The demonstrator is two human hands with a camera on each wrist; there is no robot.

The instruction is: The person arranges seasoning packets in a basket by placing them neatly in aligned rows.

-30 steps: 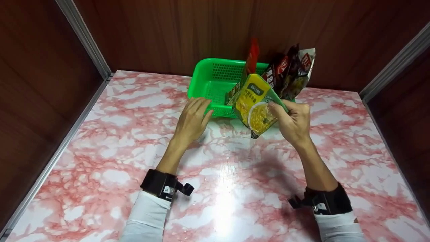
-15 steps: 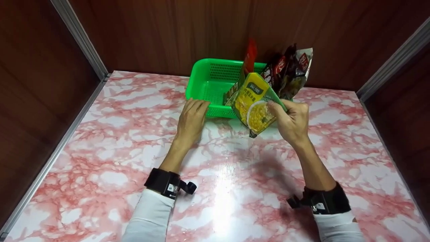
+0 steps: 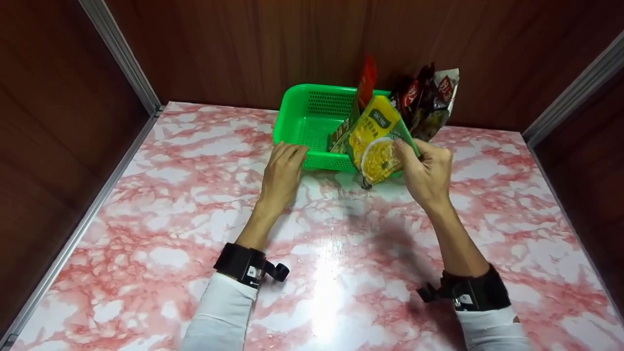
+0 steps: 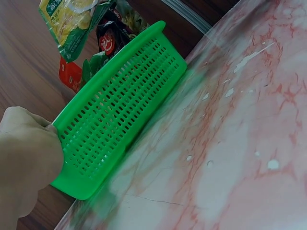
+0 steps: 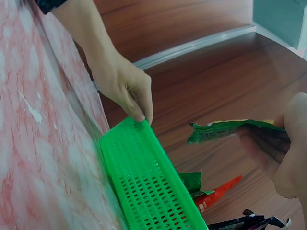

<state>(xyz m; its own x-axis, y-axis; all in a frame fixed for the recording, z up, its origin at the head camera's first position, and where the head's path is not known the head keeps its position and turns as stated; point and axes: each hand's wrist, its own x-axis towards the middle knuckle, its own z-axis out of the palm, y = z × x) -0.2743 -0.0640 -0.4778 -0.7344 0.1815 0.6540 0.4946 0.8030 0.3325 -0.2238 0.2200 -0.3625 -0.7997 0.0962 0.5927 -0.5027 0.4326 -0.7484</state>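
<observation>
A yellow-and-green food packet printed with a bowl of corn hangs in my right hand, pinched at its right edge between thumb and fingers. It is tilted over the front rim of a green plastic basket. My left hand grips that basket's front left rim. In the right wrist view, the left hand has its thumb outside the rim and fingers over the inner side. From the left wrist, the packet shows above the perforated basket wall.
Inside the basket's right half stand a red-topped packet and dark packets, one with a silvery edge. A brown wood-grain wall rises behind. Side panels flank the pink-and-white marbled table.
My left hand has closed onto the basket rim from lying at it with straighter fingers. The packet in my right hand has shifted slightly up and to the right.
</observation>
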